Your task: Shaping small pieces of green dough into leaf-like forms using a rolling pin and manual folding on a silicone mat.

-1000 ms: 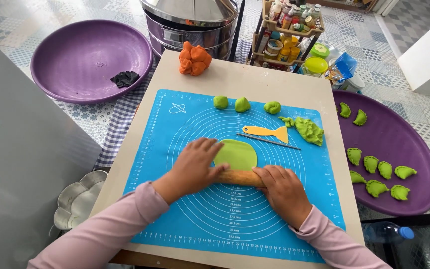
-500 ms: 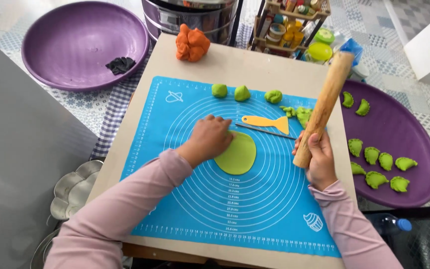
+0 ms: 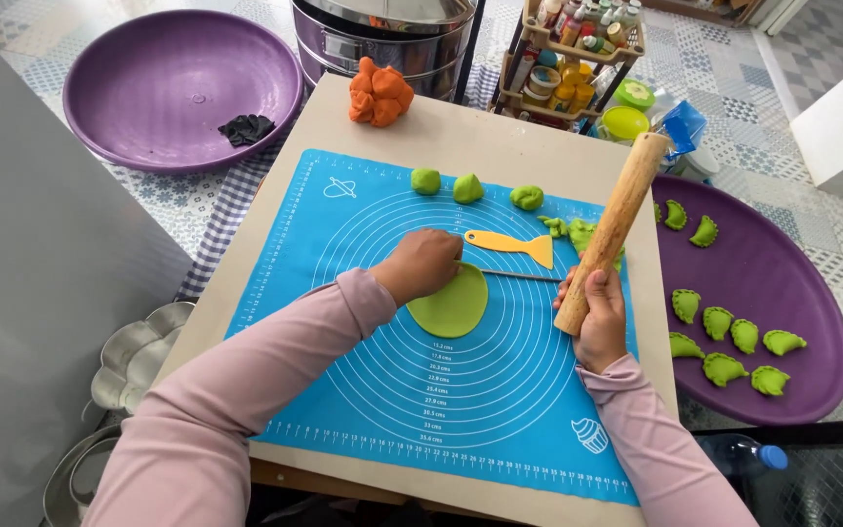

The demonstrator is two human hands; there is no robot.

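Dough disc (image 3: 453,304): flat green round, lying on the blue mat (image 3: 363,390) near its middle.
Left hand (image 3: 423,263): grip open, fingers laid on the disc's upper left edge.
Right hand (image 3: 597,314): grip closed round the lower end of the wooden rolling pin (image 3: 613,230), held tilted above the mat.
Yellow scraper (image 3: 507,242): on the mat, just beyond the disc.
Green dough balls (image 3: 467,188): three in a row, farther up the mat.

A second ago I had both hands pressing the wooden rolling pin (image 3: 609,230) across the flat round green dough disc (image 3: 452,303). Now my right hand (image 3: 599,314) has lifted it off, tilted up at the mat's right side, while my left hand (image 3: 423,263) rests on the disc's upper edge.
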